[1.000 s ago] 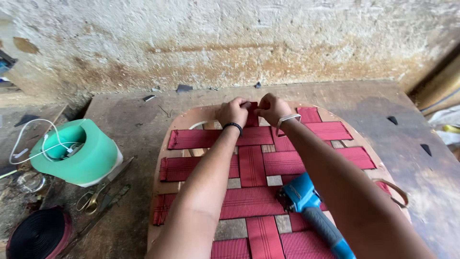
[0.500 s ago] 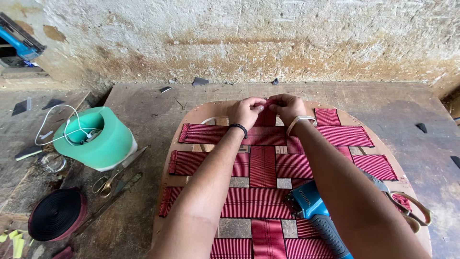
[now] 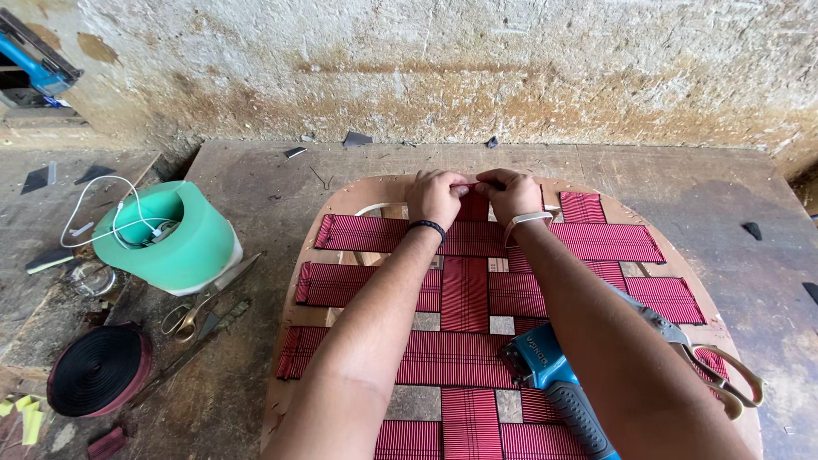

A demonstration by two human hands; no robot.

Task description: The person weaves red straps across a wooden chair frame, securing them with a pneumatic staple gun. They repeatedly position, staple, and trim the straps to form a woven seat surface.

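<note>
Both hands, left hand [image 3: 436,196] and right hand [image 3: 509,192], pinched shut on the floppy, light dark-red woven webbing strap [image 3: 466,290] at the rounded wooden seat frame's [image 3: 341,198] far edge (probably best gripped by its end).

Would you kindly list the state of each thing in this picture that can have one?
left hand: pinching the far end of the centre strip.
right hand: pinching the same end.
centre strip: woven through the cross strips, flat.
wooden seat frame: lying flat, partly webbed.
blue power tool: lying on the webbing.
scissors: shut, on the bench.
webbing roll: coiled.
</note>
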